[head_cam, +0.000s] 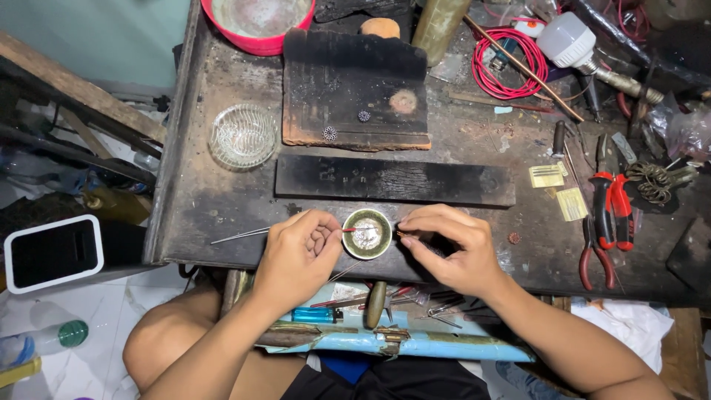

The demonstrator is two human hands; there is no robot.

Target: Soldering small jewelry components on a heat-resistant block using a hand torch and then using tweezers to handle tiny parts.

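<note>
Brass-coloured and shallow, the small round dish (367,233) is sitting close to the near edge of the dark workbench (222,200), roughly midway along it, with something pale and silvery lying in its middle. It is standing between the two hands, and both are touching or almost touching its rim.

The left hand (300,252) is curling in from the left, fingers closed around a thin red-tipped tool (351,230) whose end is reaching over the dish's rim; a long metal wire (238,236) is trailing out behind the hand toward the bench's left edge. The right hand (453,248) is coming in from the right with thumb and forefinger pinched together just beside the dish; whatever they are pinching is too small to make out, so I cannot tell what it is gripping. Both wrists are hanging past the near edge, forearms angling up from the person's lap.

The dish is light and so near the edge that a nudge from either hand could tip it off into the open blue drawer (415,344) below, spilling its contents among the tools there. The trailing wire could also snag on the bench and jerk the left hand. A tiny part slipping from the right hand's pinch would likely be lost on the sooty surface.

The red-handled pliers (611,211) near the right edge and the glass bowl (243,135) toward the left edge are lying well apart from the hands.
</note>
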